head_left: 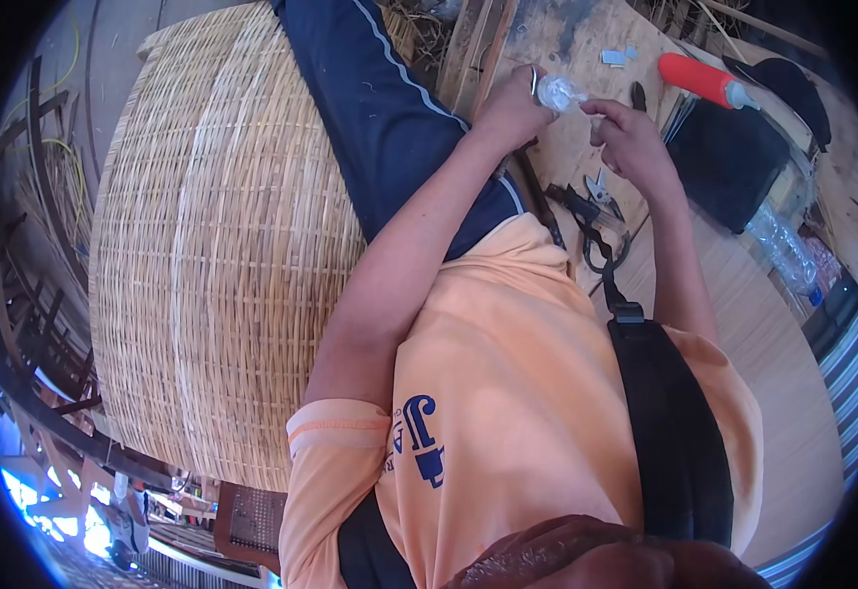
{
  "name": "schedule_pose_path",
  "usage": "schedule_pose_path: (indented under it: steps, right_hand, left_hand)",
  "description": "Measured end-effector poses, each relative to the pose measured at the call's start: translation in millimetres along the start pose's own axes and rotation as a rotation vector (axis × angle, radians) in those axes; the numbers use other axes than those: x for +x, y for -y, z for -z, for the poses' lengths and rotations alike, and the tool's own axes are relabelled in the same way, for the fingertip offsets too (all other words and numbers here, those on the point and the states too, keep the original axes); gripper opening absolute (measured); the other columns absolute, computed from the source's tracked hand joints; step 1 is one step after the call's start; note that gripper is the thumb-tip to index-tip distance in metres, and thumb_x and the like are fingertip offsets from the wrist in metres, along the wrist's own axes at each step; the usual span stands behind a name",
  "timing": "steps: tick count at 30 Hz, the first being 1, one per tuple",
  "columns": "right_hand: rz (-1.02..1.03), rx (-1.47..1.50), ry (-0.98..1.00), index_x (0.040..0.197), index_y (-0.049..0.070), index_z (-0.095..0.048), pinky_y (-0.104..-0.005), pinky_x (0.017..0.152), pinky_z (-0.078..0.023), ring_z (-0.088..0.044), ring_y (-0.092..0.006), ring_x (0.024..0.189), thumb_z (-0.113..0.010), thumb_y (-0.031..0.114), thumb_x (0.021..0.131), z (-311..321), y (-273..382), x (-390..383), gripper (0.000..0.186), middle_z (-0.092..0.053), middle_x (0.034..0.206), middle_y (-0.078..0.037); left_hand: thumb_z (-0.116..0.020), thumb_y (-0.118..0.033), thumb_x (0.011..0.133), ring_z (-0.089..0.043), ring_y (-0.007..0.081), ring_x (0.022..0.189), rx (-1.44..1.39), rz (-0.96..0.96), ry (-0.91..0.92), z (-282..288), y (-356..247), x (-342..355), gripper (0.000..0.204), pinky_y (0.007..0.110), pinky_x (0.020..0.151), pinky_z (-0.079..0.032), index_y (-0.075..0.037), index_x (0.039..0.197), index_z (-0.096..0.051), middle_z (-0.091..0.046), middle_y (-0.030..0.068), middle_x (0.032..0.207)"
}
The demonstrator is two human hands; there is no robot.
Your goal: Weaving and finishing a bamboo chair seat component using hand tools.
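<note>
left hand [515, 108]: palm hidden | clear plastic item [559, 93]: partly covered by left fingers, kind unclear | right hand [633, 139]: fingertip contact with the plastic cannot be told | pale pieces [614, 58]: too small to identify | trouser leg [380, 118]: cut by top edge | woven mat [213, 245]: right part behind leg | lower-left background [76, 510]: blurred, washed out by glare

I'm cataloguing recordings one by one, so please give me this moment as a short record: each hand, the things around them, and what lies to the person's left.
Left hand: the left hand holds a clear plastic item
Right hand: the right hand, index finger pointed at that item's end; contact cannot be told
Beyond the hands: small pale pieces
Right of the hands: red bottle with pale nozzle, lying down; black cloth-like item; clear plastic bottle
Person's left: large woven straw-coloured panel
</note>
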State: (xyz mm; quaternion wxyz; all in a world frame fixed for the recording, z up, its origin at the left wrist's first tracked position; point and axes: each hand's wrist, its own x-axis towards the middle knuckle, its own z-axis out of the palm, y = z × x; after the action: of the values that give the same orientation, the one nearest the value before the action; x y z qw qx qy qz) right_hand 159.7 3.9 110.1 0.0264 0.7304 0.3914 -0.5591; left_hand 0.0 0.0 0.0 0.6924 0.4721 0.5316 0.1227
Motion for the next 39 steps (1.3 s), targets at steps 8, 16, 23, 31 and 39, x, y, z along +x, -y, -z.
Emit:
schedule_pose_path:
  steps: [8, 16, 23, 31, 39]
  right_hand:
    - [0.053, -0.057, -0.101, 0.114, 0.002, -0.058, -0.0203, 0.049, -0.037, -0.050, -0.0052, 0.059, -0.051, 0.013, 0.090, 12.3, -5.0, -39.6, 0.027, -0.056, 0.078, 0.000]
    - [0.561, 0.029, -0.020, 0.100, 0.002, -0.058, -0.0204, 0.060, -0.034, -0.042, -0.0064, 0.068, -0.051, 0.011, 0.094, -25.1, 87.4, -15.8, 0.013, -0.052, 0.080, 0.000]
    - [1.175, -0.097, 0.424, 0.103, -0.002, -0.058, -0.0238, 0.075, -0.045, -0.054, -0.0083, 0.083, -0.058, 0.006, 0.089, -234.8, 244.7, -15.0, 0.016, -0.061, 0.091, -0.006]
    - [1.095, 0.003, 0.769, 0.100, 0.005, -0.059, -0.0273, 0.060, -0.044, -0.053, -0.0127, 0.066, -0.056, 0.003, 0.083, -395.0, 283.3, -46.2, 0.017, -0.058, 0.077, -0.007]
    - [1.278, 0.002, 0.729, 0.101, 0.003, -0.061, -0.0335, 0.073, -0.049, -0.060, -0.0264, 0.081, -0.056, 0.001, 0.081, -448.9, 285.2, -48.0, 0.021, -0.059, 0.089, -0.013]
  left_hand:
    - [-0.058, -0.015, 0.072, -0.063, 0.0328, 0.075, 0.027, -0.238, -0.110, -14.8, 28.3, -3.4, 0.028, 0.043, 0.071, -0.049, 0.000, 0.095, -0.063, -0.065, 0.0189, 0.082]
    - [-0.061, -0.027, 0.077, -0.063, 0.0363, 0.074, 0.184, -0.154, -0.395, 156.4, -8.0, -161.2, 0.025, 0.044, 0.068, -0.048, -0.003, 0.081, -0.067, -0.064, 0.0194, 0.078]
    - [-0.048, -0.027, 0.087, -0.059, 0.0384, 0.089, 0.832, 0.530, -0.929, 352.7, 75.0, -385.6, 0.027, 0.048, 0.078, -0.046, -0.004, 0.091, -0.061, -0.063, 0.0203, 0.091]
    - [-0.049, -0.025, 0.086, -0.062, 0.0406, 0.081, 0.936, 0.714, -1.206, 432.4, 118.5, -498.2, 0.029, 0.050, 0.073, -0.048, -0.001, 0.090, -0.064, -0.064, 0.0232, 0.085]
    - [-0.050, -0.027, 0.084, -0.061, 0.0411, 0.081, 0.851, 0.730, -1.147, 469.0, 118.9, -508.7, 0.028, 0.050, 0.076, -0.047, -0.005, 0.090, -0.065, -0.064, 0.0244, 0.085]
